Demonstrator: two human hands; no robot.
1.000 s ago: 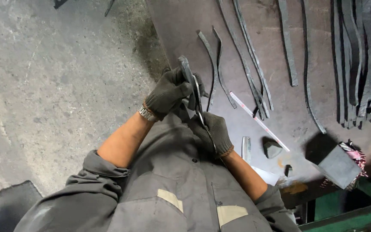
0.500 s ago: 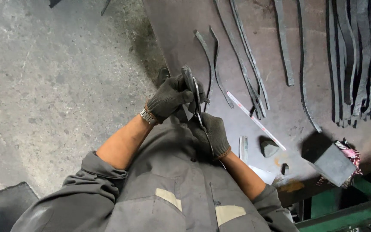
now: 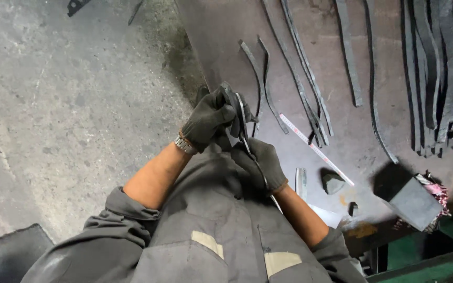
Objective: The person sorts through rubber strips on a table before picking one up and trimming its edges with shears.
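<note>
Both hands wear dark gloves and meet at the near edge of a dark metal table (image 3: 221,47). My left hand (image 3: 208,119) grips the upper end of a thin curved metal strip (image 3: 241,118). My right hand (image 3: 262,162) holds the same strip lower down, close to my body. The strip runs slanted between the two hands, just over the table's edge. A watch band shows at my left wrist.
Several long curved metal strips (image 3: 300,68) lie on the table, with a denser bundle (image 3: 441,78) at the right. A white measuring tape (image 3: 315,149), a small stone (image 3: 333,183), a short metal piece (image 3: 301,182) and a dark block (image 3: 414,202) lie nearby. Concrete floor (image 3: 69,105) spreads left.
Both hands and the strip have shifted slightly; the strip's upper end has tilted a little. The view has drifted a bit.
</note>
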